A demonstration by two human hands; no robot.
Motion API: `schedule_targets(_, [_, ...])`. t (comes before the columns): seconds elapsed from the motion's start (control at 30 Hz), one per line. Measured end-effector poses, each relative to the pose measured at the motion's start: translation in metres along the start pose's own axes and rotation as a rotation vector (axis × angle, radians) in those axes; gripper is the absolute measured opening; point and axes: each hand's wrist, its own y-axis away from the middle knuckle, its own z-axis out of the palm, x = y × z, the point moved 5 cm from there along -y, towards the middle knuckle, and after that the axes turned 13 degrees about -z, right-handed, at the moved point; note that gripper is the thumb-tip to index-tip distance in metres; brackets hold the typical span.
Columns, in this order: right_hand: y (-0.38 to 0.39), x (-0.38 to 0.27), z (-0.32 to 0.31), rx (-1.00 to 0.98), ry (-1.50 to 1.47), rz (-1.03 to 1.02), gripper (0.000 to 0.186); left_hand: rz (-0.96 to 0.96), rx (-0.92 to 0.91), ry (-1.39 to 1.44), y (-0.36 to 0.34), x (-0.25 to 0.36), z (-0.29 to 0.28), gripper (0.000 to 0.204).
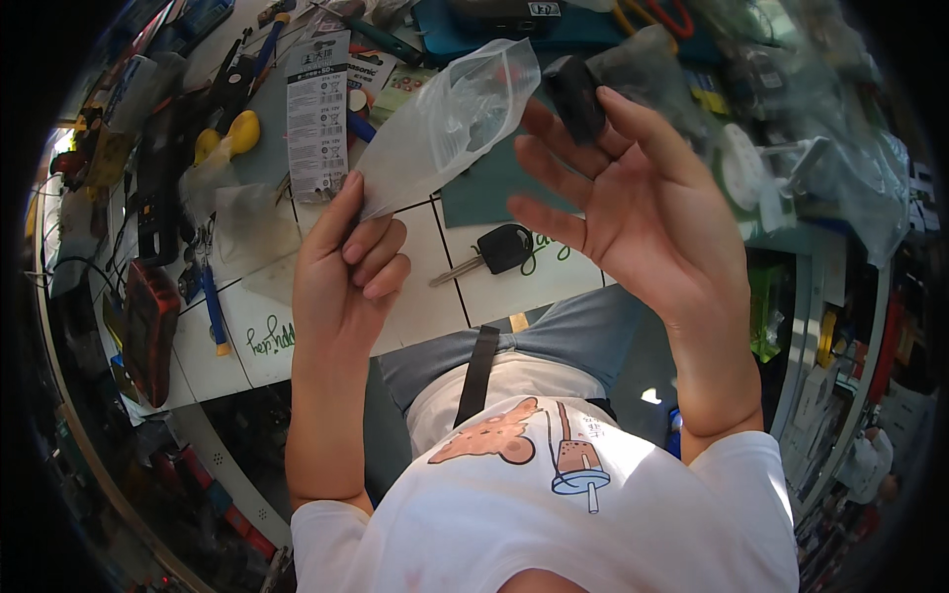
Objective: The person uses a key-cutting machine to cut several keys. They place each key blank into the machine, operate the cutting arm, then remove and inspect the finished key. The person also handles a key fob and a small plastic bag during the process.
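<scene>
With the left hand (346, 272) pinching the clear plastic bag (450, 124) by its lower corner and the right hand (633, 198) gripping a small black fob (576, 96) beside the bag's mouth above the worktop (440, 287), the limp opening could fold shut, so the fob might drop.

Surface: white tiled worktop (435, 296), dark grout lines, green handwriting on two tiles; crowded toward the far side.
Near edge: black-headed car key (499, 250), metal blade pointing left, lying alone on a bare tile.
Centre: dark green cutting mat (484, 193), partly hidden.
Left of centre: long grey packaging card (318, 114); crumpled clear plastic wrap (252, 232) beside it.
Far left: yellow-handled screwdriver (229, 133); blue-handled tool (213, 306); red and black case (148, 326) at the worktop's edge.
Far side: blue case (465, 35), loose tools, too cluttered to sort.
Right: heap of clear plastic bags (830, 168).
</scene>
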Motion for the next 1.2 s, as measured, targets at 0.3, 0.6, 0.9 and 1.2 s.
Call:
schedule_targets(0.3, [-0.011,0.028,0.013,-0.022,-0.031,0.079,0.027,0.307,0.174,-0.663,0.05,0.028,-0.026,0.03])
schedule_targets(0.6, [-0.033,0.059,0.003,0.089,0.115,0.172,0.019,0.839,0.708,-1.322,0.128,0.057,-0.02,0.02])
schedule_targets(0.9, [0.033,0.024,-0.007,0.13,0.025,0.116,0.029,0.927,-0.109,-1.341,0.022,-0.016,0.084,0.027])
schedule_targets(1.2, [0.056,-0.023,-0.032,0.061,0.456,-0.321,0.027,0.308,-0.002,-0.936,-0.007,-0.062,0.089,0.025])
